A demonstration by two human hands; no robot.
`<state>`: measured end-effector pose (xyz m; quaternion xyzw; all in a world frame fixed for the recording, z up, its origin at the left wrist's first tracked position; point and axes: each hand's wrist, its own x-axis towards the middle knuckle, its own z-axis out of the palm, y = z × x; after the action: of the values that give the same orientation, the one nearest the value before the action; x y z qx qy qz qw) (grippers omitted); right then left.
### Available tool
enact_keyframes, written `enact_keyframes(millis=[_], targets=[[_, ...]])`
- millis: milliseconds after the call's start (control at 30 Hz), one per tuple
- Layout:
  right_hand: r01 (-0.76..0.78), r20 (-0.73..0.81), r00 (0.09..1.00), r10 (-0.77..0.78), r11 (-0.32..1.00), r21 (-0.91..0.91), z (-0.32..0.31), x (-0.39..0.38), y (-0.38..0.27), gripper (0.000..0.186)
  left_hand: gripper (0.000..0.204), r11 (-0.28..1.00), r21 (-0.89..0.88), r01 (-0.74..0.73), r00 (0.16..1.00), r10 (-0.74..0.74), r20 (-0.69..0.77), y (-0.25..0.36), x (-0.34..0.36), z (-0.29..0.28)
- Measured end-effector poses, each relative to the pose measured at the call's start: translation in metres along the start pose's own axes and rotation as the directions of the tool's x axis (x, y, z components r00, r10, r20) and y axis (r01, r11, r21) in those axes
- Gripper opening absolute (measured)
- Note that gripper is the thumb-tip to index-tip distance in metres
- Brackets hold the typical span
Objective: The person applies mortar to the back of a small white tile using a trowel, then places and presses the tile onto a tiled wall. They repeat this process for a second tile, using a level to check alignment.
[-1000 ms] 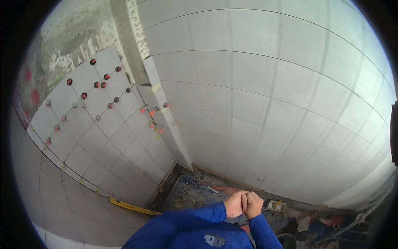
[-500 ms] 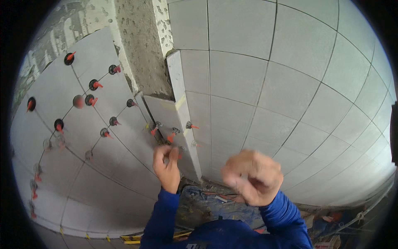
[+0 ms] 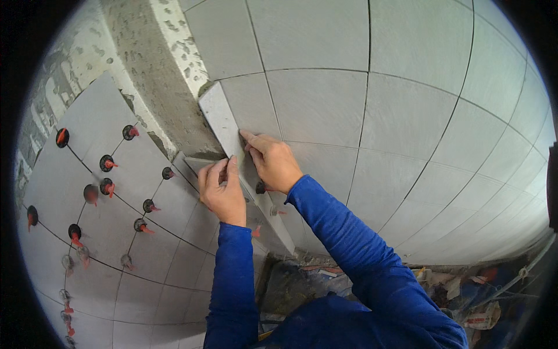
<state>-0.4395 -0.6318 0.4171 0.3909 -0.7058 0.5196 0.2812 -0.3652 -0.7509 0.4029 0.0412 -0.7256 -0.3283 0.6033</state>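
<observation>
My left hand (image 3: 224, 195) is at the top edge of a small grey tile (image 3: 203, 164) on the column. Its thumb and fingers are closed together there; what they hold, if anything, is hidden. To its right, my right hand (image 3: 273, 163) presses a stretched index finger on the edge of a narrow upright tile strip (image 3: 221, 113), its other fingers curled beneath. Below the hands, levelling clips with red wedges, one a red wedge (image 3: 256, 231), stick out along the corner. My left forearm hides part of the small tile.
On the left stands a tiled wall (image 3: 148, 256) with several black round levelling clips (image 3: 106, 163). A larger tiled wall (image 3: 407, 116) spans the right. Bare concrete (image 3: 154, 70) shows above the corner. Debris and a rope (image 3: 523, 272) lie at lower right.
Both hands have moved up to the column's corner; the right has come left from in front of the right wall, the left has left the lower clips. The view has shifted.
</observation>
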Motion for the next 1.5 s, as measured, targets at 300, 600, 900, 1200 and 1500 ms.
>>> enact_keyframes(millis=[300, 600, 900, 1200, 1500], targets=[[-0.013, 0.094, 0.996, 0.009, 0.999, 0.045, 0.006, -0.013, 0.014, 0.047, 0.011, 0.989, 0.140, -0.056, 0.996, 0.065, -0.065, 0.006, -0.003, 0.008], [-0.037, 0.104, 0.994, 0.022, 0.988, 0.149, 0.011, -0.014, 0.022, 0.049, 0.011, 0.972, 0.227, -0.059, 0.991, 0.084, -0.104, 0.009, -0.006, 0.011], [-0.039, 0.090, 0.995, 0.031, 0.995, 0.087, 0.011, -0.016, 0.019, 0.047, 0.010, 0.962, 0.255, -0.098, 0.988, 0.126, -0.094, 0.013, -0.004, 0.009], [-0.041, 0.154, 0.988, 0.032, 0.998, 0.052, 0.011, -0.020, 0.017, 0.060, 0.016, 0.958, 0.284, -0.047, 0.981, 0.098, -0.169, 0.054, 0.017, -0.007], [-0.042, 0.290, 0.957, 0.022, 0.997, 0.061, 0.005, -0.014, 0.015, 0.073, 0.021, 0.683, 0.621, -0.384, 0.918, 0.351, 0.182, 0.112, 0.122, 0.009]])
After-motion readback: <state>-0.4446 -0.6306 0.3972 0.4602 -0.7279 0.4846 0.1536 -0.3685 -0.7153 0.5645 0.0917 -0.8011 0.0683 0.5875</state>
